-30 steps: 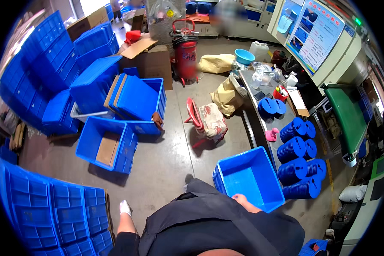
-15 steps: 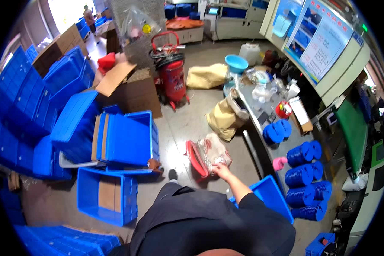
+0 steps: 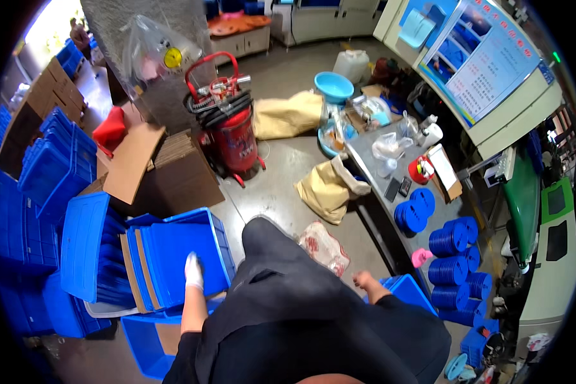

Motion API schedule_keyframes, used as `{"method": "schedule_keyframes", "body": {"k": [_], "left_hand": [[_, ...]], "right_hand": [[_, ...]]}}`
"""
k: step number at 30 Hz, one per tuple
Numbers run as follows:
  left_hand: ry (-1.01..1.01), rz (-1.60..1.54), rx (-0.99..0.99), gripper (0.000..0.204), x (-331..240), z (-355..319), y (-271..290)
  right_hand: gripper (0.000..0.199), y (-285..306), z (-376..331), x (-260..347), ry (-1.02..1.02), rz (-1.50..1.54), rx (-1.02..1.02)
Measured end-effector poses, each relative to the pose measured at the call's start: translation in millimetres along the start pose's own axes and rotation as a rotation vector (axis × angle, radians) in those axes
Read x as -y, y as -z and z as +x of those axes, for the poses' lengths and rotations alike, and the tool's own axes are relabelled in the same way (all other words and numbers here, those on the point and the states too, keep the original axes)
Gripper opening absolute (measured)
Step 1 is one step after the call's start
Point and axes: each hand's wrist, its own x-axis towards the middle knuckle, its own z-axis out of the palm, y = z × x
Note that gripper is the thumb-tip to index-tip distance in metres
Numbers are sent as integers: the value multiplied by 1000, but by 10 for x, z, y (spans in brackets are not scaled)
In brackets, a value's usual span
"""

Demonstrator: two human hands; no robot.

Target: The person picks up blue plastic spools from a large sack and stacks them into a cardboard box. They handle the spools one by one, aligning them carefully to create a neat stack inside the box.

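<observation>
My left hand point(image 3: 194, 271), in a white glove, is over the flat blue plastic panels point(image 3: 179, 256) stacked on edge in a blue crate point(image 3: 219, 240). Its fingers are stretched out, and I cannot tell if they touch the panels. Bare and holding nothing I can see, my right hand point(image 3: 363, 280) hangs beside a blue bin point(image 3: 406, 294), fingers loosely bent. A worn, red-stained whitish pad point(image 3: 325, 248) lies on the floor just ahead of it, partly hidden by my dark clothing.
A wheeled red fire extinguisher point(image 3: 235, 137) and tan sacks point(image 3: 329, 189) stand ahead. The workbench point(image 3: 377, 157) at right bears stacked blue reels point(image 3: 448, 271), a red tub point(image 3: 420, 169) and bottles. Cardboard point(image 3: 166, 173) and stacked blue crates point(image 3: 19, 224) fill the left.
My right hand has come off the pad and drawn back to the right. My gloved left hand has come into view over the panels. My body has shifted forward, covering part of the pad.
</observation>
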Motion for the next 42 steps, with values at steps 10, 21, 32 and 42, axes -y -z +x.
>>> {"method": "schedule_keyframes", "body": {"k": [10,21,32,42], "left_hand": [[-180,1000,563,45,-648,1184,-2472],[-77,1349,184,43,-1712,2773,-4162],[-154,1307,289,44,-2317,3789,-5410],[-50,1164,377,39,-2650,3903,-5809]], "right_hand": [[44,685,1612,2674,337,-88,151],[36,2276,4296,5970,232,488,-47],[112,3097,6902,7916,63,698,-317],[44,2580,5683,9819,680,-215,-252]]}}
